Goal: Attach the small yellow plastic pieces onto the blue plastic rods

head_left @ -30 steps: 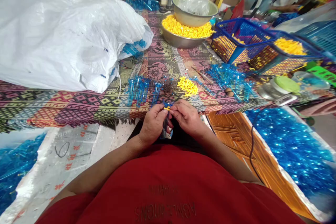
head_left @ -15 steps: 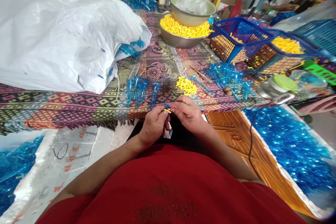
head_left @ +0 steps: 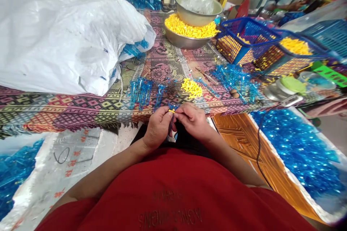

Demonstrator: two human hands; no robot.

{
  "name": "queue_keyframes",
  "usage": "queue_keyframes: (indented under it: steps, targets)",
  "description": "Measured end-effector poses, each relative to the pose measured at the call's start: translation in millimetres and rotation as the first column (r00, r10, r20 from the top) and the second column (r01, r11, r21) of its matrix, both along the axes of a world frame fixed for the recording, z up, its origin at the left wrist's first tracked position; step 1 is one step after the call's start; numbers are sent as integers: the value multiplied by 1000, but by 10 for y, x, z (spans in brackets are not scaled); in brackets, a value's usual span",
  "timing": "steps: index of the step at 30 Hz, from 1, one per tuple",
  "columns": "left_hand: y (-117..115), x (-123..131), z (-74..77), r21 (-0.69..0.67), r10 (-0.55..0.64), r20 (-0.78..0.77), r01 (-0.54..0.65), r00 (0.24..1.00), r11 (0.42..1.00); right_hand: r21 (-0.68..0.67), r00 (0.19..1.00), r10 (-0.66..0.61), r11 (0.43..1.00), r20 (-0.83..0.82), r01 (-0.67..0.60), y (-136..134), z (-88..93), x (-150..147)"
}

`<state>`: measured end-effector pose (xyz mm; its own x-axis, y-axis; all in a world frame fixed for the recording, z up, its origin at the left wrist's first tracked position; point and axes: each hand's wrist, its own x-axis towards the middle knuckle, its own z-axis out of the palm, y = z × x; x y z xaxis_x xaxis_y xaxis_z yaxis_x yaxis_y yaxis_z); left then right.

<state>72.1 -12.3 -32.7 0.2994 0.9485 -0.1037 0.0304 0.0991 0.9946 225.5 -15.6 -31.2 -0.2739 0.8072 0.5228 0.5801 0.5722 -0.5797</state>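
Observation:
Just past the front edge of the table, my left hand (head_left: 158, 127) is closed on a blue plastic part (head_left: 172, 107), most of it hidden by the fingers. A small yellow plastic piece (head_left: 171, 111) sits across its upper end. The thumb and finger of my right hand (head_left: 194, 121) pinch at that yellow piece. Beyond my hands lie a heap of yellow pieces (head_left: 192, 87), a pile of tiny dark bits (head_left: 172, 88) and several clear blue plastic tubes (head_left: 141, 92).
A big white plastic bag (head_left: 62, 39) covers the table's left side. Farther back, a metal basin (head_left: 187, 43) of yellow pieces carries a smaller bowl (head_left: 199, 16). Blue baskets (head_left: 238, 57), blue parts (head_left: 233, 75) and a green-lidded jar (head_left: 282, 89) stand right. Boxes of blue parts flank me below.
My right fingertips have come in closer to the left hand and now touch the yellow piece. The table's contents stay as they were.

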Motion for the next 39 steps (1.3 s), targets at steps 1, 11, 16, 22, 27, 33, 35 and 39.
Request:
queue_keyframes:
  steps: [1, 11, 16, 22, 27, 33, 35, 39]
  targets:
    - [-6, 2, 4, 0, 1, 12, -1, 1000, 1000, -21, 1000, -14, 1000, -15, 14, -3, -2, -6]
    - [-7, 4, 38, -22, -1, 103, 4, 995, 1000, -12, 993, -86, 996, -83, 85, -15, -11, -1]
    - [1, 20, 38, 0, 15, 45, -15, 999, 1000, -49, 996, -61, 997, -58, 58, -1, 3, 2]
    - [-5, 17, 43, 22, 42, -12, -42, 999, 999, -80, 997, -60, 995, -38, 57, 5, -9, -6]
    - [13, -9, 17, 46, 16, -64, -13, 998, 999, -54, 998, -36, 998, -57, 33, 13, -50, -12]
    - [23, -22, 5, 27, -10, -55, 12, 998, 1000, 32, 994, -67, 997, -92, 70, 9, -21, -8]
    - [21, -18, 4, 18, -25, -56, 26, 998, 999, 84, 995, -73, 993, -67, 79, 26, -23, 23]
    - [22, -17, -3, 29, -42, -75, 44, 996, 999, 94, 996, -46, 995, 75, 39, 62, -45, 108]
